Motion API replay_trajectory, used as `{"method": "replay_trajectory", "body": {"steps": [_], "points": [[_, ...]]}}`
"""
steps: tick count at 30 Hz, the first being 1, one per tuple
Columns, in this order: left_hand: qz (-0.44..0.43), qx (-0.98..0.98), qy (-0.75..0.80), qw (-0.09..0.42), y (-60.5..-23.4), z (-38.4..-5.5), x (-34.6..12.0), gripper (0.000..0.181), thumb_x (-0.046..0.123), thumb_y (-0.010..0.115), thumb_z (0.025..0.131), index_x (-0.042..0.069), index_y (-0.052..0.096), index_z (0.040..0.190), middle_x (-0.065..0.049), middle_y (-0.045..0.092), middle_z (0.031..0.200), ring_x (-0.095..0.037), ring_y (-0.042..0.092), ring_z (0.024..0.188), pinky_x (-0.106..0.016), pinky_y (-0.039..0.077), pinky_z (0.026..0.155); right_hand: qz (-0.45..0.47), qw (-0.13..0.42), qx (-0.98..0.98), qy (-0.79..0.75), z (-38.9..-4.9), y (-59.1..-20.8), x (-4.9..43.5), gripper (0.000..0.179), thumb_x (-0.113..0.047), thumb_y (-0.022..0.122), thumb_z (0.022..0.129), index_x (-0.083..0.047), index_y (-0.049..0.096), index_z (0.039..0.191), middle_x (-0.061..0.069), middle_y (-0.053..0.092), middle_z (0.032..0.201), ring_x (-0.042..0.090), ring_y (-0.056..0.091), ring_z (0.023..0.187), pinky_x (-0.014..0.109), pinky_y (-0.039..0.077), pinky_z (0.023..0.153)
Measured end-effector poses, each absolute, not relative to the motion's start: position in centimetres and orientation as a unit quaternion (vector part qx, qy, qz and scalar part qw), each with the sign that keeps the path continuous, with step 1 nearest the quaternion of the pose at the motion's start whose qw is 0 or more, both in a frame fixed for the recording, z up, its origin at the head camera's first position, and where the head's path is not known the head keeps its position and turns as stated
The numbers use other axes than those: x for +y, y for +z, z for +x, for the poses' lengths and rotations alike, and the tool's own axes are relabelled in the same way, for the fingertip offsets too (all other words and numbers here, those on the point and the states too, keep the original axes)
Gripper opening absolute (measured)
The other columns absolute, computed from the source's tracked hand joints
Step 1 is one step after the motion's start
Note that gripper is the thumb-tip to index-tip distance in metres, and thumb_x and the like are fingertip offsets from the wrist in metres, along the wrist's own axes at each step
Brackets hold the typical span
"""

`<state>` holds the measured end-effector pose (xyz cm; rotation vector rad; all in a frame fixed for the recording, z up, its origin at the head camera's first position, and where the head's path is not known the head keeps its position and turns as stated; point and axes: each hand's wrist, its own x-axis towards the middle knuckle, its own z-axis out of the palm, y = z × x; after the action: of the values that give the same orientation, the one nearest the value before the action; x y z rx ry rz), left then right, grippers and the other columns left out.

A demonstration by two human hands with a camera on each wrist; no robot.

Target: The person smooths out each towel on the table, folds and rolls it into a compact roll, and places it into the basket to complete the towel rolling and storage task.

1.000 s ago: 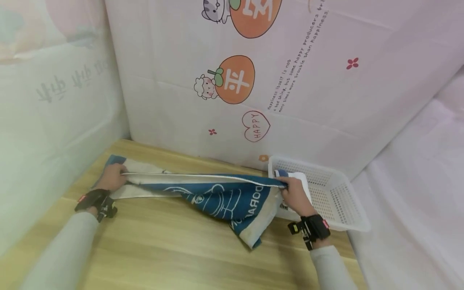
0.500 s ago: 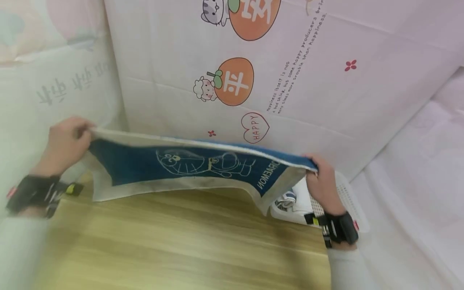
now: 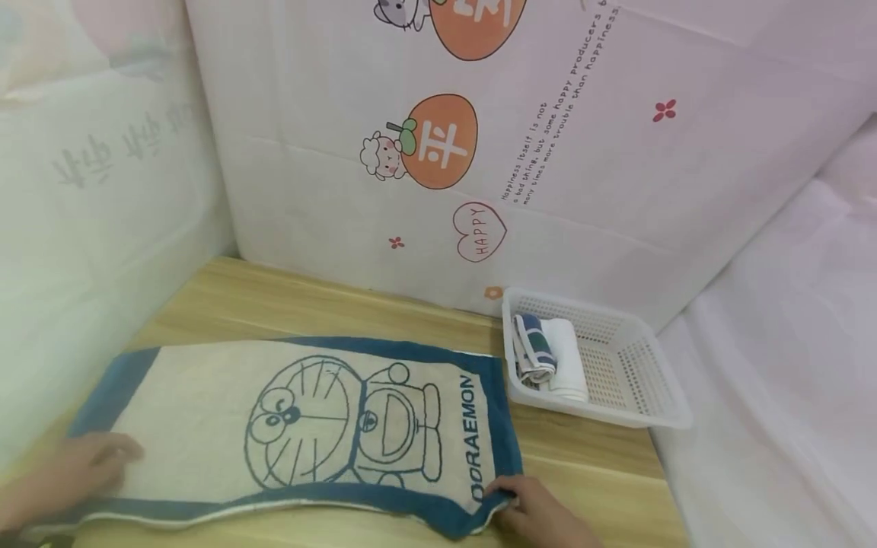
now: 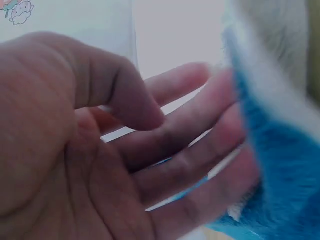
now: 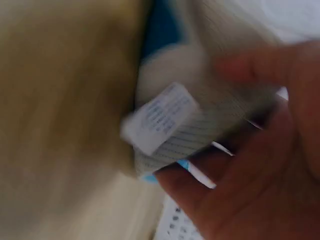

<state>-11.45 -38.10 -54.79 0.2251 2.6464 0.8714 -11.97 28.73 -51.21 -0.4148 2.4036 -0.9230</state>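
Note:
A towel lies spread across the wooden table, cream with a blue border, a cartoon figure and the word DORAEMON. Its near edge is slightly wavy and raised. Over its near left end is my left hand, fingers loosely extended; in the left wrist view the fingertips meet the towel's blue edge, with the thumb apart from it. My right hand pinches the near right corner. The right wrist view, blurred, shows thumb and fingers on either side of that corner, where a white care label hangs.
A white perforated plastic basket stands at the back right, just beyond the towel's right end. In its left part are a rolled striped cloth and a rolled white cloth. Printed white sheets hang around the table's back and sides.
Both hands lifted the bunched towel, drew it taut and brought it down toward the person, now spread flat with its cream side up. The left hand's fingers have loosened.

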Motion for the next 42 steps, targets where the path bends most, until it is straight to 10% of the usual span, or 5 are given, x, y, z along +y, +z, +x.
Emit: {"method": "replay_trajectory", "body": {"steps": [6, 14, 22, 34, 42], "points": [[0.061, 0.971, 0.224, 0.061, -51.4, -14.8, -36.2, 0.023, 0.006, 0.056, 0.097, -0.010, 0.065, 0.112, -0.027, 0.068, 0.103, -0.048, 0.064, 0.095, -0.060, 0.053, 0.078, -0.132, 0.326, 0.879, -0.323, -12.6, -49.4, 27.1, 0.025, -0.039, 0.067, 0.097, -0.022, 0.072, 0.114, -0.009, 0.068, 0.098, 0.011, 0.061, 0.087, 0.032, 0.054, 0.077], [0.112, 0.969, 0.220, 0.021, -51.1, -23.0, -36.4, 0.038, 0.008, 0.052, 0.100, -0.016, 0.051, 0.130, -0.043, 0.052, 0.128, -0.061, 0.048, 0.118, -0.073, 0.040, 0.096, -0.240, 0.146, 0.919, -0.277, -19.5, -46.9, 23.5, 0.040, -0.036, 0.057, 0.104, -0.005, 0.065, 0.128, 0.008, 0.067, 0.122, 0.027, 0.063, 0.113, 0.047, 0.055, 0.092], [0.133, 0.962, 0.235, 0.042, -52.8, -26.4, -36.7, 0.035, 0.013, 0.063, 0.095, -0.012, 0.061, 0.120, -0.031, 0.067, 0.110, -0.049, 0.064, 0.098, -0.062, 0.053, 0.082, -0.280, 0.130, 0.922, -0.234, -24.1, -50.4, 21.8, 0.035, -0.023, 0.055, 0.105, -0.003, 0.063, 0.133, 0.011, 0.063, 0.132, 0.029, 0.058, 0.125, 0.050, 0.049, 0.103], [0.131, 0.951, 0.273, 0.055, -51.9, -25.6, -34.5, 0.022, 0.015, 0.080, 0.072, 0.005, 0.070, 0.089, -0.005, 0.067, 0.081, -0.019, 0.056, 0.069, -0.033, 0.050, 0.060, -0.245, 0.114, 0.934, -0.232, -21.7, -52.3, 23.7, 0.036, -0.018, 0.057, 0.104, -0.003, 0.061, 0.136, 0.016, 0.057, 0.143, 0.036, 0.050, 0.136, 0.055, 0.043, 0.111], [0.117, 0.943, 0.307, 0.043, -52.0, -24.5, -33.6, 0.029, 0.011, 0.075, 0.077, 0.015, 0.049, 0.066, 0.003, 0.049, 0.061, -0.015, 0.047, 0.057, -0.026, 0.041, 0.053, -0.226, 0.143, 0.932, -0.245, -21.5, -52.9, 24.0, 0.037, -0.021, 0.056, 0.104, -0.005, 0.062, 0.137, 0.015, 0.056, 0.144, 0.037, 0.049, 0.137, 0.058, 0.041, 0.111]]}}
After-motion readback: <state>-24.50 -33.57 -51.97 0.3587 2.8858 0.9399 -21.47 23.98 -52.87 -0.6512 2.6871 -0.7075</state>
